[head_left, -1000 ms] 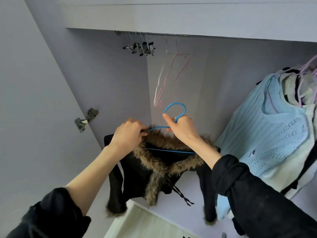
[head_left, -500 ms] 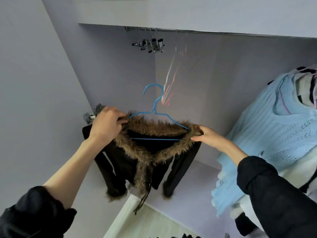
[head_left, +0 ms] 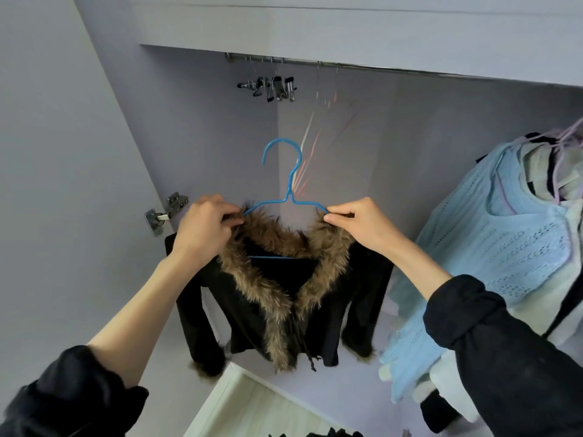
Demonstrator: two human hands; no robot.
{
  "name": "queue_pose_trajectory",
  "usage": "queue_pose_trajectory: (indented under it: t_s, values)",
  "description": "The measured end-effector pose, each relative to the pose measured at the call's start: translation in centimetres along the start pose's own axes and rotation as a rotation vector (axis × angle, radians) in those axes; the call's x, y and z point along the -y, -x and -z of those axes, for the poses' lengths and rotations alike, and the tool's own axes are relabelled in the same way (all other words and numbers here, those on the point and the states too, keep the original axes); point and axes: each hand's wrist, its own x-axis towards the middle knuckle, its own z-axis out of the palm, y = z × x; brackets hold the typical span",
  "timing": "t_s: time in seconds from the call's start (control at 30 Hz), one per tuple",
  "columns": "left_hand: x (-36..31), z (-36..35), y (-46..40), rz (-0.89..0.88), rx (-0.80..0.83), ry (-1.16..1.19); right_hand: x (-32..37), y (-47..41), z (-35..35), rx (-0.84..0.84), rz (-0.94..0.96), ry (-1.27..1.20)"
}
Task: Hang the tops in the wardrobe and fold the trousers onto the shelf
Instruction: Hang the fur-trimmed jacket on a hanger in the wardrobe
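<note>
A black top with a brown fur collar [head_left: 277,298] sits on a blue wire hanger [head_left: 288,187], held up inside the wardrobe, below the rail [head_left: 378,69]. My left hand [head_left: 205,228] grips the collar and the hanger's left shoulder. My right hand [head_left: 359,222] pinches the right shoulder of the collar at the hanger's end. The hanger's hook points up and is free of the rail. Both sleeves dangle down.
Metal clip hangers [head_left: 271,86] and several thin wire hangers [head_left: 315,146] hang from the rail. A light blue knit top [head_left: 492,247] and other hung clothes fill the right side. A door hinge [head_left: 165,211] sits on the left panel. Dark garments [head_left: 331,433] lie at the bottom edge.
My right hand has moved from the hook to the hanger's right shoulder. The top has been lifted and spread level, and the hook now stands upright.
</note>
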Motion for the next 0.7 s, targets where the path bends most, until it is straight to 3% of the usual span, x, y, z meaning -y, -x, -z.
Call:
queue_pose_trajectory:
  t_s: [0.17,0.37,0.47,0.7]
  values:
    - [0.6,0.1,-0.4,0.072,-0.058,0.071,1.6,0.5,2.0,-0.059,0.052,-0.018]
    - [0.5,0.0,-0.1,0.120,-0.108,0.127,-1.7,1.7,5.8,-0.034,-0.059,0.132]
    - [-0.1,-0.7,-0.2,0.132,-0.070,0.140,-2.8,2.4,5.7,-0.071,-0.044,0.229]
    - [0.1,-2.1,0.5,0.098,0.055,-0.015,-3.1,3.9,6.3,-0.143,-0.090,0.114]
